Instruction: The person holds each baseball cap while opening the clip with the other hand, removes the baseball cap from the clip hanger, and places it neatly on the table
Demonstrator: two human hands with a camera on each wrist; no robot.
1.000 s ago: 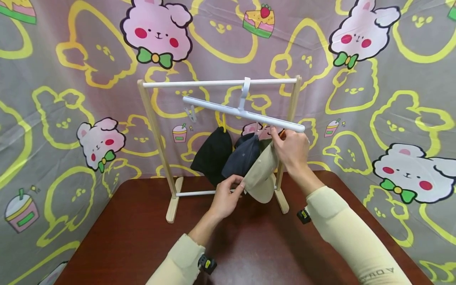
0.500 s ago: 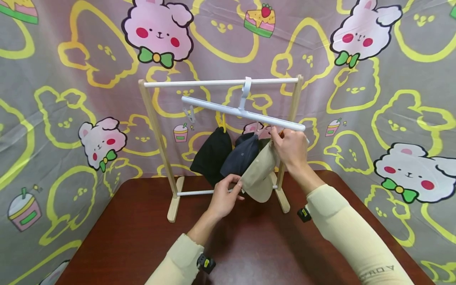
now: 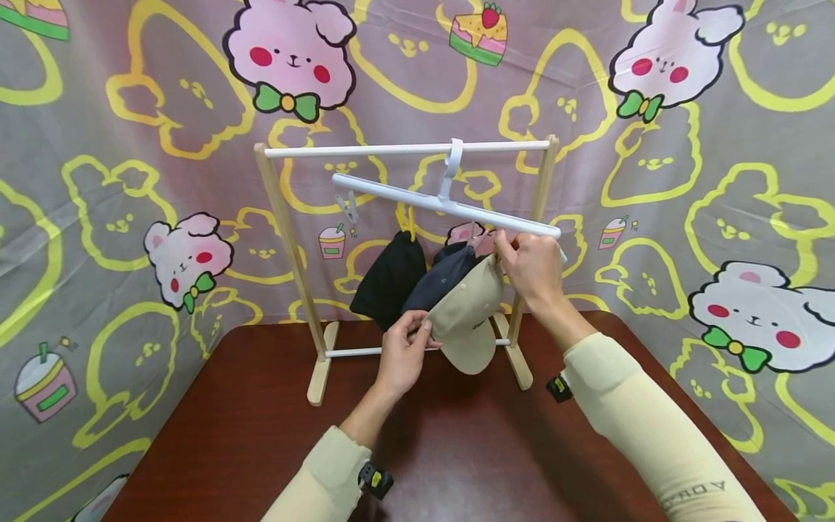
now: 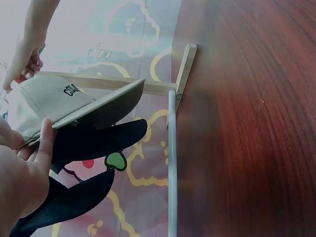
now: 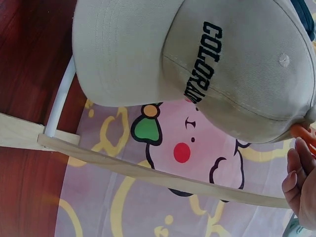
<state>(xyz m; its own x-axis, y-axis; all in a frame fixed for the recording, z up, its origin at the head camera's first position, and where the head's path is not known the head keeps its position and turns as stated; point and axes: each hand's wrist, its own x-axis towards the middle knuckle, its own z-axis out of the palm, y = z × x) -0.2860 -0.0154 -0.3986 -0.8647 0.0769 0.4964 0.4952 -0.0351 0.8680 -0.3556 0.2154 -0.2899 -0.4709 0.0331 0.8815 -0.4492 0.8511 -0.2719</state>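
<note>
A beige baseball cap (image 3: pixel 466 297) with dark lettering hangs below the right end of a tilted white hanger (image 3: pixel 417 197). My left hand (image 3: pixel 403 355) pinches the cap's lower left edge. Up by the hanger, my right hand (image 3: pixel 533 268) grips an orange clip (image 5: pixel 302 136) at the top of the cap. Behind it a navy cap (image 3: pixel 438 279) hangs from a pink clip (image 3: pixel 473 233). Farther left, a black cap (image 3: pixel 386 281) hangs from a yellow clip (image 3: pixel 406 220). In the left wrist view my left thumb lies along the beige cap's edge.
The hanger hooks over the white top rod (image 3: pixel 365 151) of a wooden stand (image 3: pixel 282 210) on the brown table (image 3: pixel 248 435). A grey clip (image 3: pixel 348 208) dangles at the hanger's left end. Close behind is a patterned curtain (image 3: pixel 196 130).
The beige cap has swung left and turned, so more of its crown and front shows. My left hand has moved slightly left and up with its edge. My right hand stays almost in place.
</note>
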